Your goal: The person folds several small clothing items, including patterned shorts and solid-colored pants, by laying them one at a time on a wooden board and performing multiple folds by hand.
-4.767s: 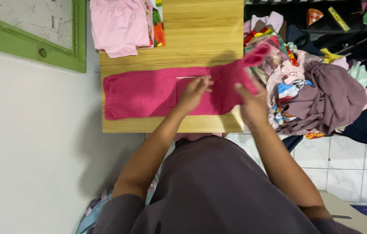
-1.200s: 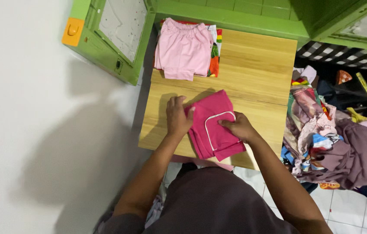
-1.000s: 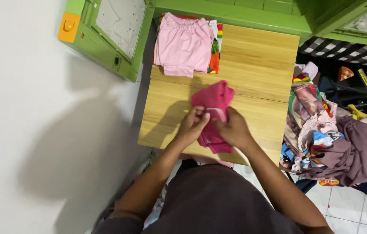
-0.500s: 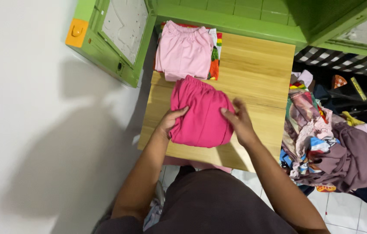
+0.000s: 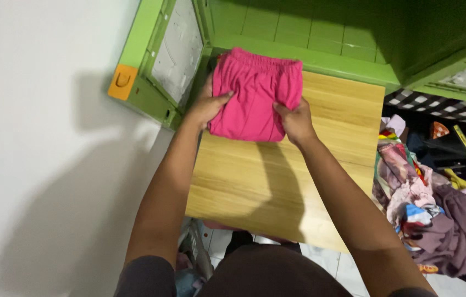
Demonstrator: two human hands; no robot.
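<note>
While gripped both sides, folded magenta garment (image 5: 256, 93), elastic-waisted.

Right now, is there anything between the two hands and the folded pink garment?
Nothing visible. The left hand grips the left edge of the folded pink garment and the right hand grips its right lower corner, at the far end of the wooden table.

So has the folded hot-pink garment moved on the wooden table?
Yes. The folded hot-pink garment went from the wooden table's middle to its far-left corner.
</note>
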